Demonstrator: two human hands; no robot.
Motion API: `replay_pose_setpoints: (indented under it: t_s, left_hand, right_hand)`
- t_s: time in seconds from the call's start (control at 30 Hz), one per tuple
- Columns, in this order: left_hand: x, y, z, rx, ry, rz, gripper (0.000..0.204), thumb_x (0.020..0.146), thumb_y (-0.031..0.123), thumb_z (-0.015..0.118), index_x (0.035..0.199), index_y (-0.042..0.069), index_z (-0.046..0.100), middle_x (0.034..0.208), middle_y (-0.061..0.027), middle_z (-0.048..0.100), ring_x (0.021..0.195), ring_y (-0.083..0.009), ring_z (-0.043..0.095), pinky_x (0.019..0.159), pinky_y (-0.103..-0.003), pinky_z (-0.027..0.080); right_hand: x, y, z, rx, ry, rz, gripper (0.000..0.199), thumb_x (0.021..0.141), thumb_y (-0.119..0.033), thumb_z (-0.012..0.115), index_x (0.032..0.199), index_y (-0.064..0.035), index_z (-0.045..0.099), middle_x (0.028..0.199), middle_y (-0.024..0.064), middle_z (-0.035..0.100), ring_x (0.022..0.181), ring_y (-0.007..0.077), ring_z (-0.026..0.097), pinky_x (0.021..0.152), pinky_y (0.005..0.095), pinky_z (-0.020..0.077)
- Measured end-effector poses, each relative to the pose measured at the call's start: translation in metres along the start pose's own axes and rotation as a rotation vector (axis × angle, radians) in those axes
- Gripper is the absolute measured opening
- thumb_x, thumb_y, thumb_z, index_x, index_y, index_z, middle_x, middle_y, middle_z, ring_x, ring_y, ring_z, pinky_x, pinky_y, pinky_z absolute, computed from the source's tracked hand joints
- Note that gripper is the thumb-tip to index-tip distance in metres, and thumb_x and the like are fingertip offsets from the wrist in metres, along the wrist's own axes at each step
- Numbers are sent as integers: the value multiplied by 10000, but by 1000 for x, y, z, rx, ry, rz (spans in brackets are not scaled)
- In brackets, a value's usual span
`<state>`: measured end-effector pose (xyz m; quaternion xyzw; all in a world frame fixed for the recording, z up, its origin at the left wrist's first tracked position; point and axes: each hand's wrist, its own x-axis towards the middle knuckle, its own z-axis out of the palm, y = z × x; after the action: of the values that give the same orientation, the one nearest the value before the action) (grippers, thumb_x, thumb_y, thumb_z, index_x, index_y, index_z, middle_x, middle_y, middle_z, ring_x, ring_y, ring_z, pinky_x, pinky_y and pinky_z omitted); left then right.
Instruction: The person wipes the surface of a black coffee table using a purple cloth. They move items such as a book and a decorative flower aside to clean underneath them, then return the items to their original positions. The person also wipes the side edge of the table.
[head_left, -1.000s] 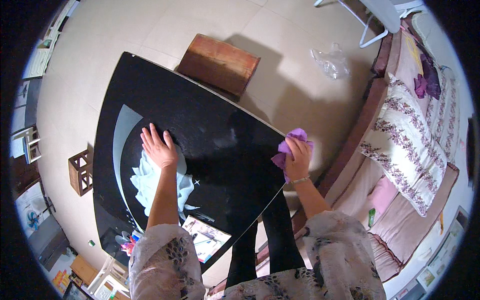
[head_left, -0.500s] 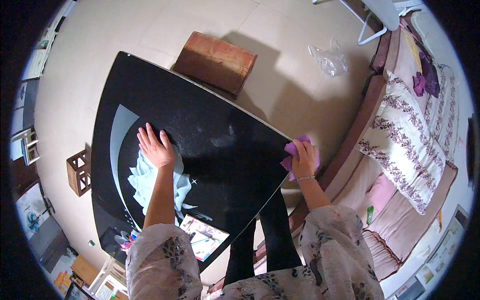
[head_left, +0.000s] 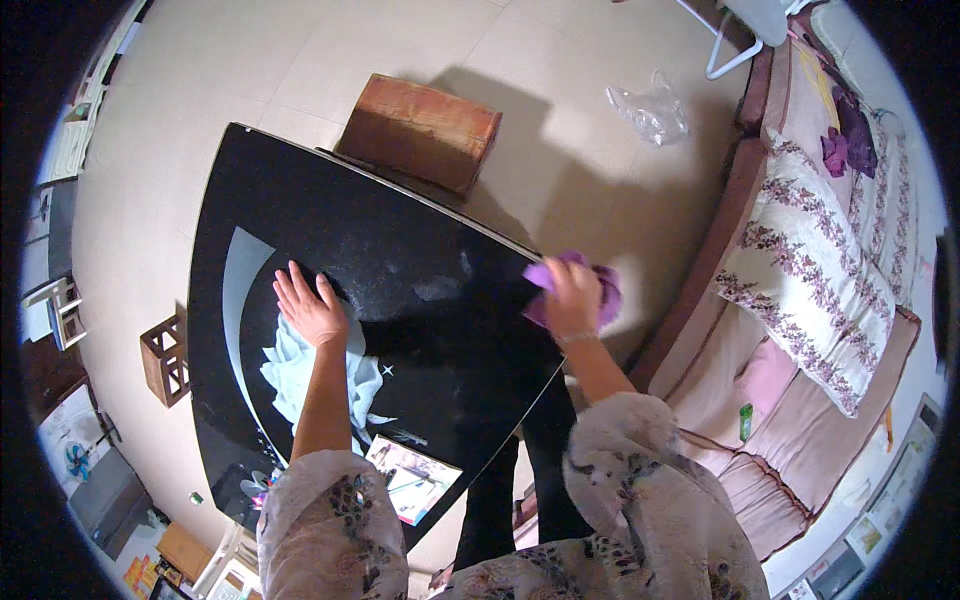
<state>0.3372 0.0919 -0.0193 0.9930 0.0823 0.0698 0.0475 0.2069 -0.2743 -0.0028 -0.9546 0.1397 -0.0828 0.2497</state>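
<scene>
A purple cloth (head_left: 608, 292) is bunched under my right hand (head_left: 574, 300), whose fingers close over it at the right corner of the glossy black table (head_left: 450, 350). Part of the cloth hangs past the table edge. Flat on the tabletop, my left hand (head_left: 312, 308) has its fingers straight and slightly spread. Under my left wrist and forearm lies a crumpled pale blue cloth (head_left: 290, 375). Whitish smudges show on the black surface to the right of my left hand. A printed booklet (head_left: 412, 480) with a pen on it lies near the table's front edge.
Beyond the table stands a reddish-brown wooden stool (head_left: 420, 130). A clear plastic bag (head_left: 652, 112) lies on the tiled floor. To the right is a sofa (head_left: 690, 400) with a floral pillow (head_left: 800, 270). A small wooden rack (head_left: 163, 360) stands left of the table.
My right hand has moved left with the purple cloth, from the table's outer corner further onto the tabletop. My left hand stays in place on the table. The whole view has shifted slightly.
</scene>
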Motion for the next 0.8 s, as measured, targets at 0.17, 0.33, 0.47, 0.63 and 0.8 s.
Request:
replay_pose_setpoints:
  t_s: [0.17, 0.33, 0.47, 0.63, 0.8]
  left_hand:
    - [1, 2, 0, 9, -12, -2, 563, 967, 405, 423, 1462, 147, 353, 1528, -146, 296, 1437, -323, 214, 1158, -479, 152]
    - [1, 3, -3, -23, -4, -2, 585, 939, 380, 459, 1457, 125, 366, 1532, -153, 292, 1434, -341, 218, 1150, -494, 155]
    - [0, 7, -7, 22, -30, 18, 589, 952, 391, 449, 1463, 116, 347, 1532, -165, 284, 1427, -347, 228, 1148, -477, 172]
    - [0, 6, -7, 23, -39, 12, 592, 942, 377, 470, 1461, 117, 355, 1531, -163, 285, 1429, -342, 222, 1146, -487, 173]
    - [1, 3, -8, -36, -42, -5, 599, 918, 373, 476, 1438, 91, 388, 1512, -190, 306, 1423, -365, 222, 1150, -496, 142]
  right_hand:
    - [-19, 18, -28, 72, 39, -65, 430, 703, -33, 594, 1119, -130, 646, 1069, 139, 588, 989, 364, 537, 881, 471, 421]
    - [37, -48, 23, 145, 115, -131, 363, 746, -90, 609, 1104, -124, 659, 992, 97, 610, 942, 322, 564, 862, 433, 419]
    - [98, -121, 80, 194, 68, -178, 413, 718, -47, 636, 1122, -135, 629, 1036, 108, 598, 980, 338, 556, 855, 453, 445]
    - [161, -200, 136, 172, 21, -227, 373, 757, -50, 628, 1119, -141, 606, 1046, 81, 602, 995, 320, 556, 848, 437, 442]
    - [145, -179, 126, 226, 53, -181, 420, 724, -13, 612, 1117, -161, 612, 1034, 86, 599, 968, 320, 557, 837, 434, 443]
